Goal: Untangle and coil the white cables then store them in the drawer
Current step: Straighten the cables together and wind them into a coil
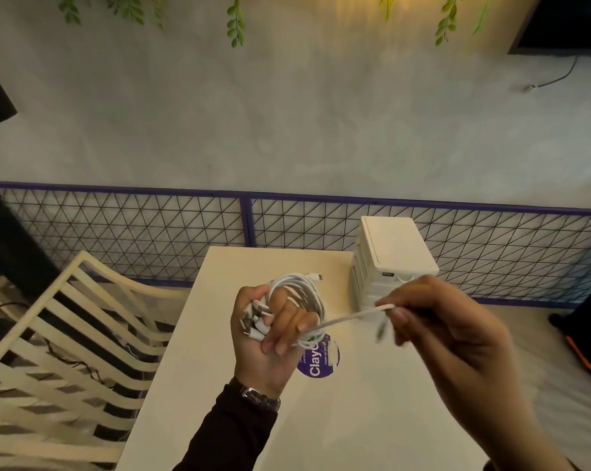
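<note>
Right hand (pixel 433 321) raised close to the lens, a person pinches a loose strand (pixel 348 317) of white cable between thumb and fingertips and draws it taut across the gap toward the left hand (pixel 270 321). A connector (pixel 382 329) dangles below the pinch, blurred. The left hand's fingers curl tightly round a bundle of white cables (pixel 297 294), already looped into a rough coil, with several plugs poking out beside the palm. That grip appears meant to stop the loops from springing apart while the free end is pulled straight for another wrap.

Both hands work in the air above a pale table (pixel 219 419) and do not rest on it, which leaves the strand free to swing round the coil. A white drawer unit (pixel 389 263) stands at the table's far right corner, just behind the right hand; its drawers look closed, so storing appears to be a step not yet begun. A purple sticker (pixel 318 365) lies on the tabletop below the bundle, and a slatted chair (pixel 66 334) stands to the left.
</note>
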`<state>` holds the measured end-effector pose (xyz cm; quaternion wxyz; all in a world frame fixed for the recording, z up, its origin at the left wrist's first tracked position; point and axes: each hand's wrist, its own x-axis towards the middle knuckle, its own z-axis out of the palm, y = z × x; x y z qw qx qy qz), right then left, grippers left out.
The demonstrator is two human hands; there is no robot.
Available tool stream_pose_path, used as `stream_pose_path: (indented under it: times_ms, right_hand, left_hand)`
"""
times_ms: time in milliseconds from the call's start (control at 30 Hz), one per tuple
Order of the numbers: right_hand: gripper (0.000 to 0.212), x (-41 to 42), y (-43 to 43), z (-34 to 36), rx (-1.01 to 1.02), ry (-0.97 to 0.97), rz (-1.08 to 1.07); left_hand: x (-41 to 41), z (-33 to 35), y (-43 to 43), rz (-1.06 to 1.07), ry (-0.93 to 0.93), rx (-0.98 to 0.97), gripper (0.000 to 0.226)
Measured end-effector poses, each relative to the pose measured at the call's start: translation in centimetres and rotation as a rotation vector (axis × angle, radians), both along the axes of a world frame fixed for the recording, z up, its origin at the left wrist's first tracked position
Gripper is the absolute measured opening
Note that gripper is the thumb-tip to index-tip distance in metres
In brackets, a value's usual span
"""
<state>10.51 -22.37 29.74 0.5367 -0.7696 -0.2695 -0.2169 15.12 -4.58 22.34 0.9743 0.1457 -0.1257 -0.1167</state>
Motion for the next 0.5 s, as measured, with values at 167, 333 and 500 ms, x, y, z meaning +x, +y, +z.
stream_pose_path:
  times_ms: [167,333,500]
  right_hand:
    - [0.012,0.1,1.5,-1.3,0.118,0.039,0.014]
    - [0.004,0.6,2.3,-2.8,0.209,0.07,-0.105]
    - [0.015,0.3,1.8,-3.4,0.277,0.072,-0.269]
  left_hand:
    - [-0.6,0.4,-0.6,-0.066,-0.13,0.025,0.04]
    - [-0.5,0.3,-0.4,-0.119,-0.208,-0.028,0.037]
    - [-0.5,0.4,-0.1,-0.117,-0.197,-0.017,0.037]
